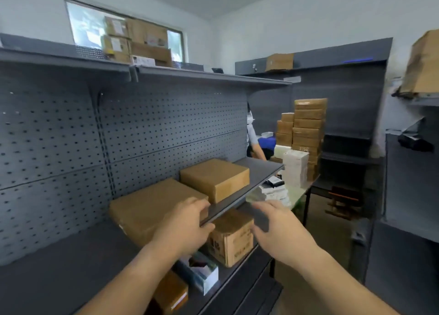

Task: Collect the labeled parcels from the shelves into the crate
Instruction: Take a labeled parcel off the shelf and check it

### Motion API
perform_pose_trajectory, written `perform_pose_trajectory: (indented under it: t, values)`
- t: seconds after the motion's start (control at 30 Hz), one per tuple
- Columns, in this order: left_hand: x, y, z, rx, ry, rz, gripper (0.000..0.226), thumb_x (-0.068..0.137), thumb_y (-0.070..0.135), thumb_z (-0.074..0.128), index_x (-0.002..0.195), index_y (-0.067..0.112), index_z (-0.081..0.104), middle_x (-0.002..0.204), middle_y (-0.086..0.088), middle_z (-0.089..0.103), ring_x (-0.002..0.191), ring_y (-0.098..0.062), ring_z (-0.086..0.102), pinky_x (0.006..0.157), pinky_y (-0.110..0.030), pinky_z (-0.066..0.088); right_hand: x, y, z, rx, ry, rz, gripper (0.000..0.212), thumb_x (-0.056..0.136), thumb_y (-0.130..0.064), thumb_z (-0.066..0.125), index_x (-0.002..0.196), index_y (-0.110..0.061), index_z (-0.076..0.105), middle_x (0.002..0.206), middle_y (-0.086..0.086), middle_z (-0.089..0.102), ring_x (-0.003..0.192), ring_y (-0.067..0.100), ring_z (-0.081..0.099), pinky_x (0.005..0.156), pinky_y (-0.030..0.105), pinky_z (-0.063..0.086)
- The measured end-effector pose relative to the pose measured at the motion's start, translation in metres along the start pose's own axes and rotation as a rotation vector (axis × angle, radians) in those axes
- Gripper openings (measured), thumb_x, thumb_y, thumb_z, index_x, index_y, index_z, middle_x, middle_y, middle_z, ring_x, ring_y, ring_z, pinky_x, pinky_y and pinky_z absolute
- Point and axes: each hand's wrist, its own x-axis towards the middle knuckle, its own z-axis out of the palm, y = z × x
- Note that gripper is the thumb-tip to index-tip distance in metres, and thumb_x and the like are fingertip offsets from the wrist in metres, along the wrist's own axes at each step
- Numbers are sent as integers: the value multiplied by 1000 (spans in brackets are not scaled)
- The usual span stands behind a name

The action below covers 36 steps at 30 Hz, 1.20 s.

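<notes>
I judge plenty is left: my left grip (187,222) touches the near parcel (147,210) on the shelf (259,169), clamped or not I cannot tell, my right grip (278,229) is spread empty, and no crate shows.

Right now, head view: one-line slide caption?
Left hand and right hand reach toward a brown parcel on the grey shelf.

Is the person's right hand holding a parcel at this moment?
No, the right hand is open in the air in front of the shelf, holding nothing.

White walls (285,25), a high window (83,22), grey pegboard shelving (166,115) and a table (299,193) beyond.
</notes>
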Motion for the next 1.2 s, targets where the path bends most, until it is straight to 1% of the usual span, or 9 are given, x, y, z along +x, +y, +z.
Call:
perform_pose_trajectory:
  t: [0.23, 0.4, 0.5, 0.67, 0.8, 0.9, 1.03, 1.1, 1.2]
  values:
    - [24, -74, 8, 84, 64, -210, 61, 94, 50, 62, 149, 34, 42, 154, 9, 38, 139, -18, 38, 113, -38, 40, 96, -11, 56, 71, -95, -172, 55, 97, -38, 64, 149, -33, 46, 149, -11, 45, 129, 10, 50, 100, 15, 37]
    - [16, -112, 15, 146, 116, -394, 68, 94, 50, 61, 154, 34, 34, 157, 5, 31, 144, -23, 31, 121, -44, 29, 153, -17, 99, 172, -176, -249, 62, 97, -38, 66, 153, -32, 40, 154, -10, 38, 137, 11, 42, 106, 15, 30]
    - [9, -125, 26, 114, 179, -503, 74, 94, 47, 63, 156, 34, 25, 156, 6, 29, 144, -21, 29, 120, -41, 30, 180, -11, 124, 254, -221, -288, 71, 95, -37, 69, 156, -35, 32, 159, -9, 31, 143, 14, 36, 115, 25, 31]
    - [4, -126, 50, -38, 270, -706, 84, 92, 43, 67, 157, 38, 14, 142, 6, 40, 128, -20, 47, 108, -38, 45, 213, 6, 149, 366, -346, -308, 85, 93, -39, 71, 157, -41, 17, 162, -12, 19, 142, 18, 38, 118, 39, 37]
    - [5, -123, 70, -109, 332, -769, 81, 96, 37, 64, 157, 42, 11, 113, 8, 57, 88, -8, 60, 76, -24, 48, 228, 16, 164, 415, -451, -308, 83, 93, -41, 71, 157, -38, 20, 158, -3, 31, 137, 19, 44, 116, 37, 40]
    - [9, -118, 81, -173, 400, -795, 79, 97, 30, 64, 156, 42, 13, 108, 7, 64, 79, -7, 63, 66, -17, 44, 231, 20, 170, 461, -485, -313, 74, 94, -38, 71, 154, -38, 28, 153, -1, 39, 133, 19, 48, 114, 36, 42]
    - [12, -106, 80, -333, 567, -809, 72, 96, 19, 68, 152, 34, 25, 114, 19, 61, 101, -5, 62, 77, -10, 46, 235, 22, 164, 523, -445, -325, 66, 93, -35, 71, 149, -41, 36, 136, -3, 51, 111, 13, 57, 100, 30, 49]
    - [11, -101, 70, -370, 658, -808, 70, 94, 25, 71, 149, 31, 29, 117, 14, 61, 107, -8, 62, 88, -21, 47, 237, 20, 156, 584, -411, -327, 68, 91, -35, 74, 147, -43, 36, 131, -5, 53, 115, 14, 56, 100, 32, 50]
    - [14, -96, 44, -394, 783, -766, 65, 89, 29, 76, 141, 29, 38, 121, 11, 62, 109, -10, 63, 91, -26, 47, 242, 11, 140, 734, -360, -320, 77, 86, -29, 80, 148, -40, 36, 132, -12, 51, 120, 11, 52, 103, 31, 46]
